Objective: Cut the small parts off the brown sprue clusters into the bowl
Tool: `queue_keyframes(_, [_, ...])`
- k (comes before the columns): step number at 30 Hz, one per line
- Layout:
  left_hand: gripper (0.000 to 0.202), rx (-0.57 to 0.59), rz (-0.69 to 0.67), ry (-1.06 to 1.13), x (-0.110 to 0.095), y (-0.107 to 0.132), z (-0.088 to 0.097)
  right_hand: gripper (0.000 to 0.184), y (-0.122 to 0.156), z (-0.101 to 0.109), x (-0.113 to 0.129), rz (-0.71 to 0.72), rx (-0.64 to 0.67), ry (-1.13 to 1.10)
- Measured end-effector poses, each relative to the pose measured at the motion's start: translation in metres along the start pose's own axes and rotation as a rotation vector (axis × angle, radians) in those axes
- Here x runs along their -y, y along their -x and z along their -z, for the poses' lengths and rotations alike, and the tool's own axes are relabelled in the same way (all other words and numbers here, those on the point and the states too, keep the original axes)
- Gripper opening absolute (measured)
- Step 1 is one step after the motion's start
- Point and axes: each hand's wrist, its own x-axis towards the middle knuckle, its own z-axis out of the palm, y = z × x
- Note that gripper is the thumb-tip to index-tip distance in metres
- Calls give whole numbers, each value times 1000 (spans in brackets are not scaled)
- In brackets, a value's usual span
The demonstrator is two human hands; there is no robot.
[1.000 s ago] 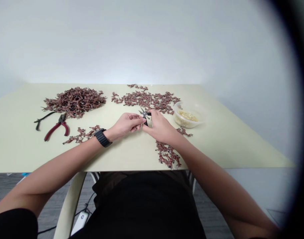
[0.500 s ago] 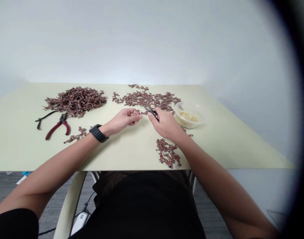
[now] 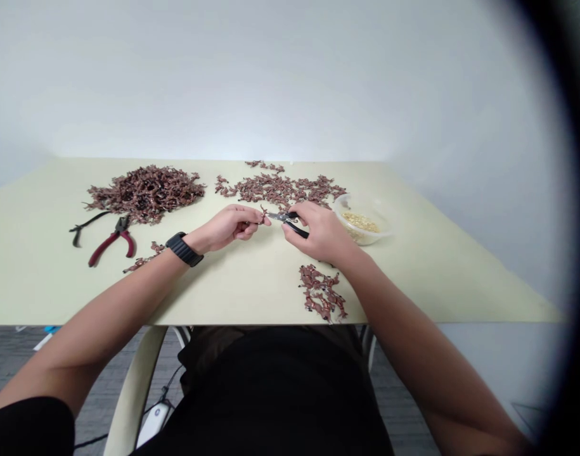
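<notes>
My left hand [image 3: 235, 225], with a black watch at the wrist, pinches a small brown figurine [image 3: 264, 214] between thumb and fingers. Black-handled pliers [image 3: 295, 225] are held in my right hand [image 3: 321, 231], their jaws pointing left and reaching the figurine at my left fingertips. Whether the jaws grip it I cannot tell. Just behind both hands lies a spread of similar brown figurines [image 3: 275, 189]. A smaller group of figurines [image 3: 321, 294] lies under my right forearm's left side, near the table's front edge.
A large heap of brown figurines [image 3: 144, 191] sits at the back left. In front of it lie red-handled pliers [image 3: 111, 240] and a black tool [image 3: 87, 227]. A clear plastic bowl [image 3: 387, 233] with small gold-coloured pieces stands right of my right hand. More figurines [image 3: 144, 259] lie by my left forearm.
The pliers in my right hand have turned, so the jaws now point left to the figurine and the handles are spread. My left hand has shifted slightly left, showing more of the figurine.
</notes>
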Motion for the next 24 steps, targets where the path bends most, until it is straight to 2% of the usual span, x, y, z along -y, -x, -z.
queue_keyframes(24, [20,3,61,3,-4,3,-6,25,1,2,1,2,56,25])
